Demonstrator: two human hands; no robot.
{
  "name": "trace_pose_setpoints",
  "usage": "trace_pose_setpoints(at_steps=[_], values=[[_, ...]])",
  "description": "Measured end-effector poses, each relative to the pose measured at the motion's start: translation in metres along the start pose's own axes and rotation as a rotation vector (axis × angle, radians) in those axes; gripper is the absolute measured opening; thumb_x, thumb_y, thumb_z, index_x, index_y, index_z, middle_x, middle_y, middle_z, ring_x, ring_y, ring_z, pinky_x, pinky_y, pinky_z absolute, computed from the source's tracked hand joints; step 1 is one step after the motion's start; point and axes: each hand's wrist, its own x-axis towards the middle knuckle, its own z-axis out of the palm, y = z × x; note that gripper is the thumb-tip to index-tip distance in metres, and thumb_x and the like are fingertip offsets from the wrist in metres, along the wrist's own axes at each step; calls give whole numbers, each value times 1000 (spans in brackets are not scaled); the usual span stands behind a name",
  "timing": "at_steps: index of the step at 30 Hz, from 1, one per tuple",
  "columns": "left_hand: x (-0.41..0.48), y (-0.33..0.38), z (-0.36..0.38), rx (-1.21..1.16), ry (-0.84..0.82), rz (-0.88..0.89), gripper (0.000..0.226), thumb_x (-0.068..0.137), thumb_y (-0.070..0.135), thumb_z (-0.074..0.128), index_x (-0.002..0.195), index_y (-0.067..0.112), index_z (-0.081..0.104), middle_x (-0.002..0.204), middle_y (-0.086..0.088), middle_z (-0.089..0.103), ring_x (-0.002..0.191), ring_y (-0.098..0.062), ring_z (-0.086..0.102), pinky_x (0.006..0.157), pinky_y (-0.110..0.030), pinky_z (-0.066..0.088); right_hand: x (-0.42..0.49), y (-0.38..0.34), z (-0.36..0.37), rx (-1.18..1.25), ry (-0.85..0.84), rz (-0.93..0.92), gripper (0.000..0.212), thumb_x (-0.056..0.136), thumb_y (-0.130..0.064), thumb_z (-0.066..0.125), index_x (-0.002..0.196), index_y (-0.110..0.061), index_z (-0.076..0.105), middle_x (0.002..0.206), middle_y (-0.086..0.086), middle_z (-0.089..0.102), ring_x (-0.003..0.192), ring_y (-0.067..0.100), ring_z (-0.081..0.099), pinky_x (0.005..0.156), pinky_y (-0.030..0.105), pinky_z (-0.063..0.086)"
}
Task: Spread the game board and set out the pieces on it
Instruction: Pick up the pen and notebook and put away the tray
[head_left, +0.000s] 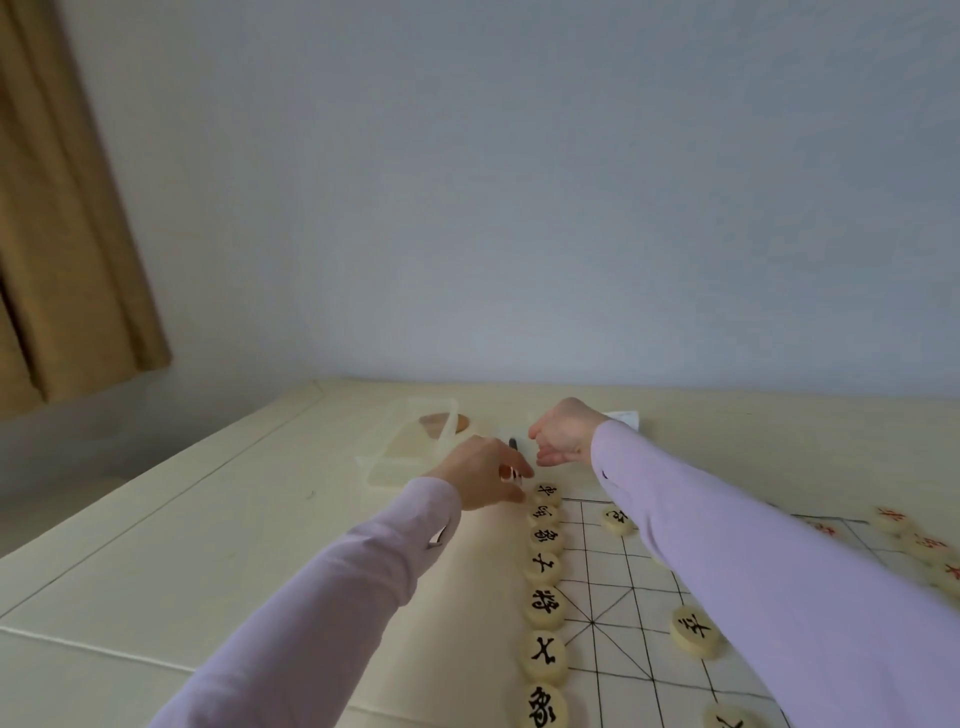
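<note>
The white game board (613, 587) with black grid lines lies on the table at lower right. A row of several cream round pieces with black characters (543, 605) runs along its left edge. My left hand (483, 475) hovers at the far end of that row, fingertips bunched just above the last piece (546, 491); nothing shows between them. My right hand (563, 434) is curled loosely past the board's far corner, and its inside is hidden. Two black-marked pieces (695, 630) stand alone on the grid. Red-marked pieces (924, 543) sit at the right edge.
A clear plastic box (415, 447) with its lid lies on the table beyond my left hand. A small dark thing (513, 442) sits between my hands. The cream table (182, 545) ends at a wall; a brown curtain (62, 208) hangs at left.
</note>
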Motion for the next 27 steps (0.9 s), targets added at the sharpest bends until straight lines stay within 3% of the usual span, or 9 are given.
trace_pose_setpoints(at_steps=[4, 8, 11, 13, 15, 19, 21, 24, 27], values=[[4, -1, 0, -36, 51, -12, 30, 82, 21, 70, 113, 19, 69, 107, -3, 69, 100, -19, 63, 90, -26, 47, 9, 1, 5, 77, -21, 24, 23, 86, 10, 55, 109, 9, 59, 98, 20, 62, 95, 29, 68, 91, 32, 53], [-4, -9, -10, -97, 80, -8, 31, 83, 27, 70, 113, 20, 68, 100, -2, 70, 95, -17, 64, 82, -21, 45, 14, 2, 11, 136, -66, -7, 29, 86, 11, 54, 114, 15, 57, 91, 20, 60, 68, 22, 61, 68, 28, 59], [-5, -26, -24, -35, 329, -128, 28, 90, 28, 61, 116, 20, 64, 111, -5, 66, 107, -22, 58, 85, -24, 41, 23, 3, 15, 132, -46, -19, 22, 88, 9, 52, 109, 10, 58, 91, 18, 57, 75, 26, 60, 72, 30, 56], [-9, -37, -29, 86, 271, -241, 45, 89, 34, 62, 130, 20, 54, 125, -6, 59, 119, -25, 50, 95, -30, 40, 26, 2, 16, 52, 40, -19, 8, 87, 5, 51, 83, 1, 56, 79, 11, 50, 68, 25, 53, 67, 30, 53], [-13, -43, -29, 62, 162, -309, 56, 86, 33, 65, 137, 23, 45, 129, -4, 56, 120, -26, 50, 97, -32, 40, 33, 4, 16, -49, 129, -50, 26, 87, 0, 51, 65, -9, 41, 78, 5, 46, 62, 20, 45, 63, 29, 46], [-16, -48, -27, 106, 154, -352, 49, 84, 23, 59, 130, 24, 44, 118, -5, 58, 110, -26, 55, 78, -28, 40, 42, 11, 16, -189, 139, -83, 31, 88, -4, 53, 63, -14, 37, 92, 8, 48, 85, 23, 46, 82, 32, 45], [-16, -40, -31, 166, 181, -382, 40, 84, 22, 56, 124, 22, 49, 116, -5, 59, 108, -26, 56, 75, -27, 38, 46, 12, 15, -256, 158, -68, 32, 88, -5, 52, 62, -14, 35, 86, 8, 47, 80, 22, 46, 75, 29, 45], [-10, -24, -33, 150, 368, -306, 27, 89, 15, 49, 115, 14, 57, 116, -7, 61, 109, -29, 56, 80, -31, 43, 45, 10, 10, -302, 252, -27, 32, 87, -3, 45, 60, -10, 32, 64, 5, 37, 58, 21, 37, 48, 22, 30], [4, -11, -29, 16, 325, -209, 31, 89, 10, 46, 116, 15, 60, 117, -8, 63, 112, -28, 55, 92, -33, 45, 53, 12, -5, -350, 336, 1, 26, 86, -5, 45, 63, -8, 34, 79, 10, 53, 81, 27, 50, 62, 23, 38]])
